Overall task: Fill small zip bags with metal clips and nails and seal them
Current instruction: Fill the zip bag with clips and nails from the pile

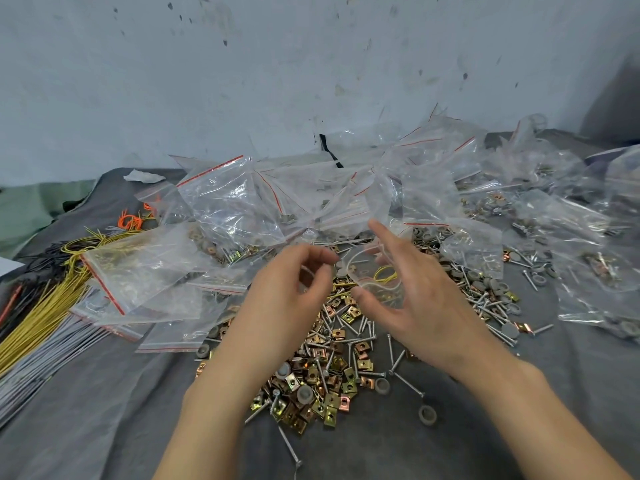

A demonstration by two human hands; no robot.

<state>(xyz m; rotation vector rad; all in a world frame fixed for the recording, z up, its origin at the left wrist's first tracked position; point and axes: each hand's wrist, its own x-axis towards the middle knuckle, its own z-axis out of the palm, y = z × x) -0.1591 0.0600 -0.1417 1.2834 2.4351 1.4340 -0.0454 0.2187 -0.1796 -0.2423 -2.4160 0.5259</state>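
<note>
Above clip pile (329, 368), left hand (291, 289), right hand (415, 296) pinch zip bag (375, 277).

A makeshift hand-packing workshop for small hardware.

Loose stock lies in bulk on a grey cloth (450, 427): a heap of brass-coloured metal clips (332, 375), scattered nails (491, 306) and small grey rings (427, 415). Dozens of clear zip bags (225, 202) with red seal lines are piled behind it, some empty and some already holding parts. Bundles of yellow wires (38, 323) and grey wires (34, 372) lie to the left, with a few orange ties (130, 221) near them. The pale wall (242, 64) behind is bare, stained and chipped, a work room rather than a shop front.
</note>
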